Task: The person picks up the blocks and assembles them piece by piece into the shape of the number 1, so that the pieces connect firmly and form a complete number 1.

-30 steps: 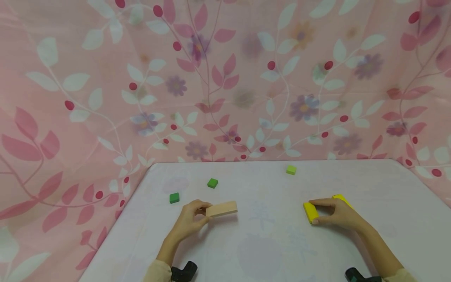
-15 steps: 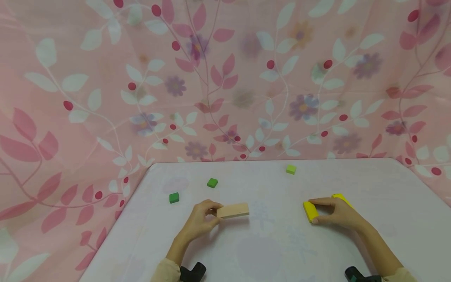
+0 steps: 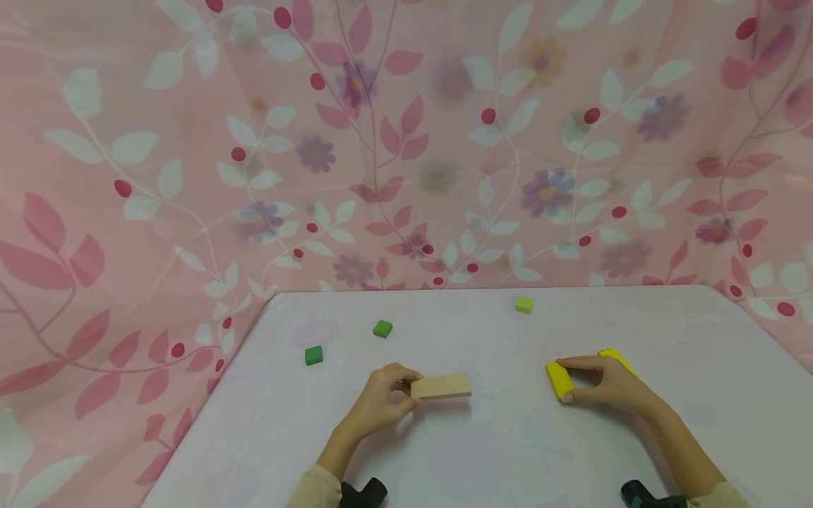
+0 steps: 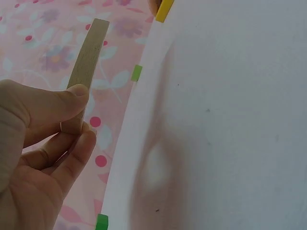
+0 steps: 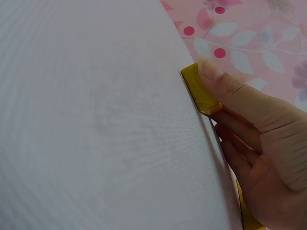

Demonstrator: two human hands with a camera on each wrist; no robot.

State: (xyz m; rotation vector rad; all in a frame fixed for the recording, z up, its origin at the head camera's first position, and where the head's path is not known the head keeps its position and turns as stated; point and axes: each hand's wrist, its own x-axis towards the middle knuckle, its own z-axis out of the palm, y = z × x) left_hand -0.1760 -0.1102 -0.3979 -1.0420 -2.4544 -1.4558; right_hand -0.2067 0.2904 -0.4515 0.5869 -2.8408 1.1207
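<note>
A plain wooden block [image 3: 442, 386], long and flat, is pinched at its left end by my left hand [image 3: 381, 402]. Its shadow falls apart from it on the table, so it is held above the surface. In the left wrist view the thumb presses one face of the wooden block [image 4: 86, 62], with fingers behind. Farther right, my right hand [image 3: 612, 386] grips a yellow block [image 3: 559, 382] between thumb and fingers, down at the tabletop. A second yellow block [image 3: 616, 358] lies just behind that hand, partly hidden by it.
Two green blocks, one dark green [image 3: 314, 355] and one mid green [image 3: 382, 329], lie on the white-covered table [image 3: 483, 451] at the back left. A light green block [image 3: 524, 305] sits near the far edge. Behind the table hangs a pink floral cloth [image 3: 406, 141].
My left hand has moved to the right across the table, carrying the wooden block toward the yellow one. The right hand and the other blocks have stayed in place.
</note>
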